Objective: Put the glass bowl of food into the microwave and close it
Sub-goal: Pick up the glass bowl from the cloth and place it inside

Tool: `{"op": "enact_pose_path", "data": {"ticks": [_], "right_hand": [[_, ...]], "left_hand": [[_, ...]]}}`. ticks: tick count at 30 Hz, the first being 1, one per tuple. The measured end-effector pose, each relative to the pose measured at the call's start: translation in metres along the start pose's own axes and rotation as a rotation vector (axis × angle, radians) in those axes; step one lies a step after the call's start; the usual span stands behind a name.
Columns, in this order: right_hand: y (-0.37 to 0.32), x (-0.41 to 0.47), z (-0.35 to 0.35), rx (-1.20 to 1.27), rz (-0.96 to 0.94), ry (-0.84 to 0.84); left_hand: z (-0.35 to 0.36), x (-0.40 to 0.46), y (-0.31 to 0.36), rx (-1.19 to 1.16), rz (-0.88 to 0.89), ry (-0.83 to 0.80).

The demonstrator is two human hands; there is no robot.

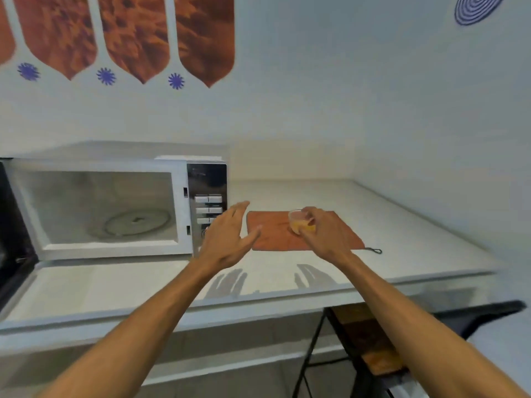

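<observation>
A small glass bowl [298, 222] with yellow-orange food sits in my right hand [323, 234], just above an orange cloth [273, 234] on the counter. My left hand [228, 239] hovers with fingers spread, holding nothing, in front of the microwave's button panel [208, 208]. The white microwave [115, 248] stands at the left on the counter. Its door [11, 231] is swung wide to the left, showing the cavity and its glass turntable [138, 222].
The white counter [402, 239] runs to the right wall. A dark loop [373, 250] sticks out from the cloth's right corner. Below the counter edge at right stands a black metal rack [359, 354] with wooden shelves.
</observation>
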State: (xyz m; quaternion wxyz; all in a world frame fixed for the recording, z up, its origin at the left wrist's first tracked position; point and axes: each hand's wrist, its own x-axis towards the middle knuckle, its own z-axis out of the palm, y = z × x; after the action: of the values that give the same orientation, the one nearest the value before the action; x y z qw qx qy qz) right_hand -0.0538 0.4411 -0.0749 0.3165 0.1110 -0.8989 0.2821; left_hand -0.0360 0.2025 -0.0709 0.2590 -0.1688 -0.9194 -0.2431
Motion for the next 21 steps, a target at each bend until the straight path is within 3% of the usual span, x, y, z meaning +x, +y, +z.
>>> {"op": "enact_pose_path", "data": {"ticks": [8,17,21], "right_hand": [[0.081,0.029,0.007,0.153,0.176,-0.041],[0.14,0.065,0.038,0.349,0.332,-0.063],[0.16,0.079,0.058,0.455,0.379,-0.188]], "left_hand": [[0.08,0.05,0.022,-0.125,-0.112,-0.007],[0.161,0.106,0.038,-0.429,-0.335,0.022],[0.19,0.134,0.031,-0.461,-0.448,-0.017]]}}
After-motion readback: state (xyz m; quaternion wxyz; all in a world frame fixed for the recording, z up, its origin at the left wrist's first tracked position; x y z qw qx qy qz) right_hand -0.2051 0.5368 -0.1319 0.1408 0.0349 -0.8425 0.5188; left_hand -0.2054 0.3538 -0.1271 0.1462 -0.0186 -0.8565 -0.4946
